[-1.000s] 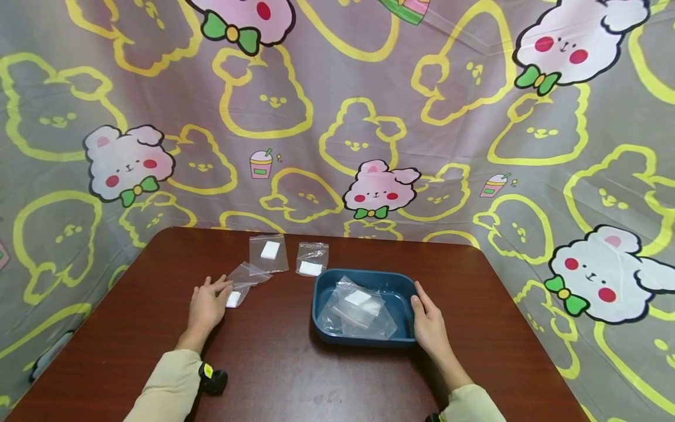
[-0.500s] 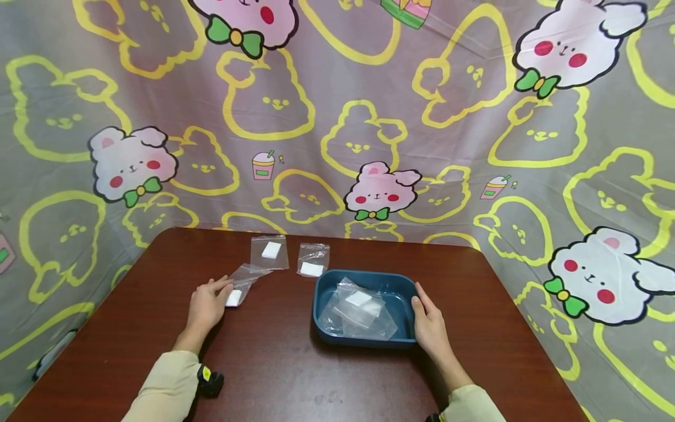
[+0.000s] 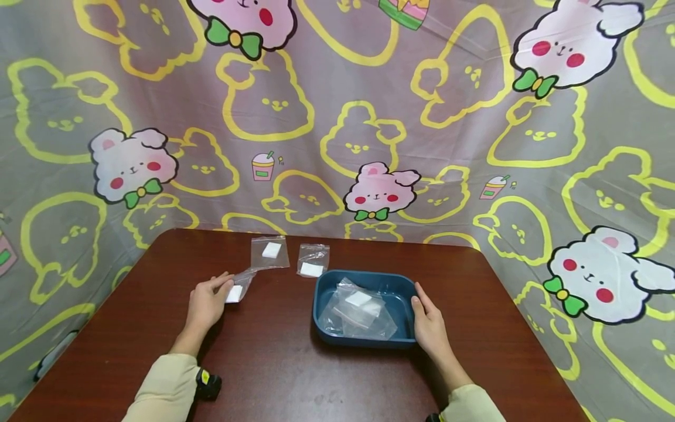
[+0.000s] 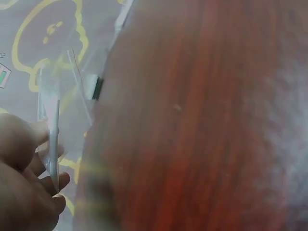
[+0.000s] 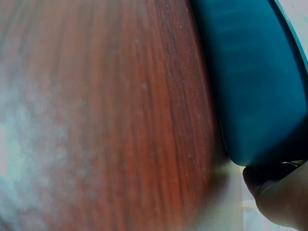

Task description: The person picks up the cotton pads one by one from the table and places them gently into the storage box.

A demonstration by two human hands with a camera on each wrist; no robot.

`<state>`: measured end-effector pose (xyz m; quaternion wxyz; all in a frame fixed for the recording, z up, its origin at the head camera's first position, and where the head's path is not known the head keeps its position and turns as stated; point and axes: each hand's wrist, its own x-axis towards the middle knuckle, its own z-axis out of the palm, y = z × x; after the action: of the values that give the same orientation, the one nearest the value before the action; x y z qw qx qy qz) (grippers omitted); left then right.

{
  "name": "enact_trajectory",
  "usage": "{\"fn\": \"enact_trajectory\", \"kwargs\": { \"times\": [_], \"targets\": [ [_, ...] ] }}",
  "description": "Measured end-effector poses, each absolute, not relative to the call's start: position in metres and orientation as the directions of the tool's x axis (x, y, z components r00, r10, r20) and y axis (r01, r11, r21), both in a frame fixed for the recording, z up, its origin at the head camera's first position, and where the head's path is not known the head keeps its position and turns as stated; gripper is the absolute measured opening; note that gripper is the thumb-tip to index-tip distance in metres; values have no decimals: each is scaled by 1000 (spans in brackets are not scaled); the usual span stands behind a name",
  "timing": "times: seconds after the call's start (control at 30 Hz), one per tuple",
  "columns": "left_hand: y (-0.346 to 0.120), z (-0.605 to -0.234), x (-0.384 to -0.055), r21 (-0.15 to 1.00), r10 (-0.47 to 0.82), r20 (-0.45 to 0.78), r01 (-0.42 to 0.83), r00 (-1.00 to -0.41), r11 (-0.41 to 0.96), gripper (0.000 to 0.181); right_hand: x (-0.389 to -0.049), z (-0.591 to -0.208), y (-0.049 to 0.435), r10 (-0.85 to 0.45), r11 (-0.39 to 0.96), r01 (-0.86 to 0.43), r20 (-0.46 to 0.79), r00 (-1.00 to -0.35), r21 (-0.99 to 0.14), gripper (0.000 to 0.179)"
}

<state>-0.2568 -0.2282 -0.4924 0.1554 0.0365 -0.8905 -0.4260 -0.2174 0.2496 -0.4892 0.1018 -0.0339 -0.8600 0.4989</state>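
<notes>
My left hand (image 3: 207, 302) pinches a small clear zip bag (image 3: 244, 280) with a white block inside, at the left of the table. In the left wrist view the bag (image 4: 52, 130) stands edge-on between thumb and fingers. My right hand (image 3: 431, 327) grips the right end of a dark blue rectangular bin (image 3: 364, 341), thumb at the rim and fingers along the outer wall. Several clear bags (image 3: 369, 319) with white blocks lie overlapped in the bin. The right wrist view shows the bin's outer wall (image 5: 260, 86) and part of the hand (image 5: 281, 202).
Two more clear bags with white blocks lie at the back of the brown table (image 3: 295, 369): one bag (image 3: 270, 261) left of centre, the other bag (image 3: 313, 257) just behind the bin's left corner. A patterned cloth (image 3: 337, 88) hangs round the table's back and sides.
The bag in my left hand has drawn in closer to the fingers, its far end pulling away from the bag behind it. My right hand and the bin have stayed put.
</notes>
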Motion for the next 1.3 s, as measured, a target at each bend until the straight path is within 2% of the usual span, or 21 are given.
{"fn": "enact_trajectory", "kwargs": {
  "times": [0.87,1.3],
  "targets": [
    [-190,-436,-253,825,-205,379,229,-902,517,27,-219,-491,251,157,505,-40,137,-978,-862,50],
    [-175,-432,-256,822,-163,398,272,-903,500,27,-220,-491,251,155,496,-40,134,-979,-867,50]
  ]
}}
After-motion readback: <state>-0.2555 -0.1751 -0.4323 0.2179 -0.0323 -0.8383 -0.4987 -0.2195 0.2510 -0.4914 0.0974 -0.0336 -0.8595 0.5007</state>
